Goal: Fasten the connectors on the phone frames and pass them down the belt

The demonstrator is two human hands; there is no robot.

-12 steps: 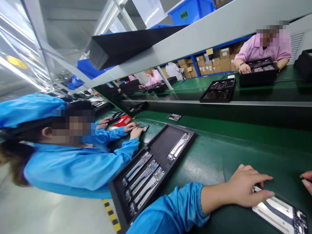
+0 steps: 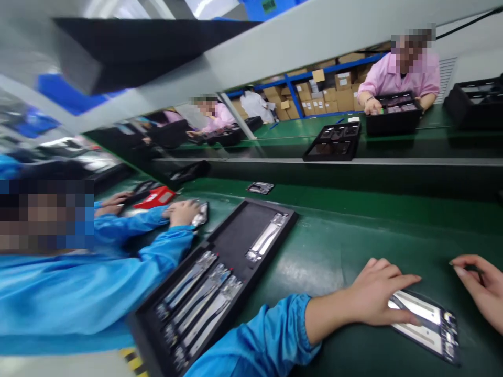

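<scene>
On the green bench lies a partly assembled phone [image 2: 428, 324], with silver plates, a dark ribbon strip and circuit parts at its right end. My left hand [image 2: 377, 296] grips its left end, the thumb over the near side and the index finger along the far side. At the right edge my right hand [image 2: 481, 283] hovers apart from the phone, thumb and index finger pinched together. Whatever the pinch holds, if anything, is too small to make out. A black foam tray [image 2: 239, 225] to the left holds several similar phone assemblies [image 2: 267, 238].
Left of the tray, a co-worker in blue [image 2: 129, 283] handles another phone part [image 2: 201, 214]. A single phone assembly [image 2: 260, 187] lies farther back. Behind a raised ledge [image 2: 393, 163] stand black trays [image 2: 334, 141] and a person in pink [image 2: 401, 78]. A grey beam [image 2: 314, 44] crosses above.
The view has swung to the right, so most things sit farther left. More of my right hand shows, with its thumb and index finger pinched. My left hand stays on the phone.
</scene>
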